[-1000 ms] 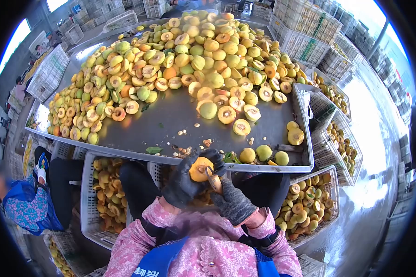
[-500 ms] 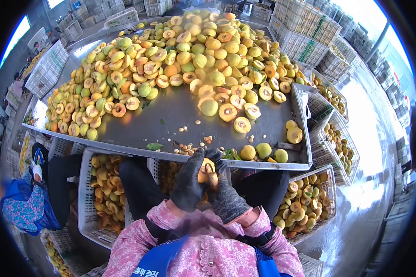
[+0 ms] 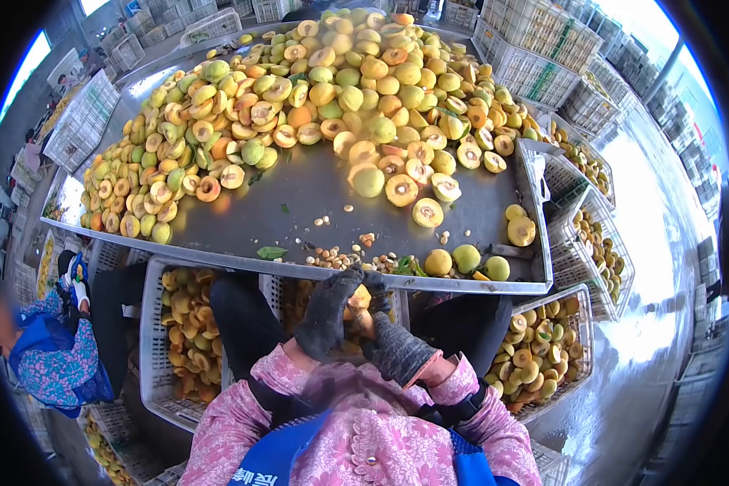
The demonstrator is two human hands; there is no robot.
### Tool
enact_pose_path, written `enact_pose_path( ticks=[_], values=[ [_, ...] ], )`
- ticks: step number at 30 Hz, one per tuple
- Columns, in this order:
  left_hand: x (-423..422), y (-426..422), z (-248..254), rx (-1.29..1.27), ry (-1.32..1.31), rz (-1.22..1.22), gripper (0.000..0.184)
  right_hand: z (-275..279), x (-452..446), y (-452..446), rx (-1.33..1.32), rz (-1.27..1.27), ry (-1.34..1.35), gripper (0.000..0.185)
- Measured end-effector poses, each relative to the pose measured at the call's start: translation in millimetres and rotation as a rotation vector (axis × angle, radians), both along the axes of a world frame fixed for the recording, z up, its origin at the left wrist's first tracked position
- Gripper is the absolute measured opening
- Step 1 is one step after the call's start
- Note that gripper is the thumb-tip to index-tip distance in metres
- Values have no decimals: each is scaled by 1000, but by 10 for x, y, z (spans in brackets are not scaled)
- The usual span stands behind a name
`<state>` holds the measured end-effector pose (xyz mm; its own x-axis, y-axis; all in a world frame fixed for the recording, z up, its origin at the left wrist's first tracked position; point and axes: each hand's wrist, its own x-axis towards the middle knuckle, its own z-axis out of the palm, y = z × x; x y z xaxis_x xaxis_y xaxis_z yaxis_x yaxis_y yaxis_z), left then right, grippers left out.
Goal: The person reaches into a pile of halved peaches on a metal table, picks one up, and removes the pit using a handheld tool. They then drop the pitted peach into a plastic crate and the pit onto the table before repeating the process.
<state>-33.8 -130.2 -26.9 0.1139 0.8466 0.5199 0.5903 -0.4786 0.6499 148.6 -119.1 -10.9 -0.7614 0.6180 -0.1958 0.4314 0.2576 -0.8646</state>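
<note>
My left hand (image 3: pixel 330 316), in a dark glove, is closed around a yellow peach piece (image 3: pixel 359 298) just below the near edge of the metal table (image 3: pixel 300 180). My right hand (image 3: pixel 398 350), in a dark grey glove, grips a small pitting tool with a tan handle (image 3: pixel 366 324). The tool's tip meets the peach and is hidden there. Ahead, a large pile of halved yellow peaches (image 3: pixel 324 97) covers the far part of the table. Loose pits (image 3: pixel 332 257) lie along the near edge, in front of my hands.
Crates of peach halves stand at my left (image 3: pixel 155 348) and right (image 3: pixel 585 356), with another between my knees. Three whole peaches (image 3: pixel 466 258) sit near the table's right corner. A co-worker in a blue apron (image 3: pixel 57 356) sits at left. Stacked crates (image 3: pixel 535 77) rise at far right.
My right hand has shifted slightly down and turned, and the tool's metal loop, visible before, is now hidden at the peach. The co-worker's hands have come up.
</note>
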Motion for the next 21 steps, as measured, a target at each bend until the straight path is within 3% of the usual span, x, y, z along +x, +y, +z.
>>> enact_pose_path(
  ticks=[2,4,7,8,9,12,13,15,16,18,19,20,21],
  values=[
    [34,-15,30,-47,-8,62,36,-111,38,2,91,73,135,31],
    [60,20,16,-105,-87,55,35,-212,38,26,14,88,263,27],
    [146,30,107,-175,-251,69,33,-161,-24,40,-565,-69,422,23],
    [188,44,152,-194,-313,75,33,163,-73,32,-891,-185,448,23],
    [225,61,162,-290,-525,83,32,334,-97,26,-1220,-304,466,23],
    [340,83,177,-582,-1160,106,32,59,-66,37,-1495,-176,535,19],
    [351,92,192,-676,-1370,113,32,94,-59,30,-1465,-178,552,21],
    [285,84,235,-640,-1240,77,31,239,-9,1,-1402,-183,586,24],
    [168,58,264,-504,-906,37,31,291,84,4,-1463,-64,686,26],
    [-4,-8,213,-656,-564,261,25,95,177,44,-1284,-144,485,33],
    [-41,-54,442,-509,-288,328,23,-131,207,54,-1195,-180,384,37],
    [-59,-132,862,-355,-12,390,21,-545,229,17,-716,-8,303,36],
    [-208,-179,823,-228,139,455,20,-953,250,-21,-214,68,189,36]
  ],
)
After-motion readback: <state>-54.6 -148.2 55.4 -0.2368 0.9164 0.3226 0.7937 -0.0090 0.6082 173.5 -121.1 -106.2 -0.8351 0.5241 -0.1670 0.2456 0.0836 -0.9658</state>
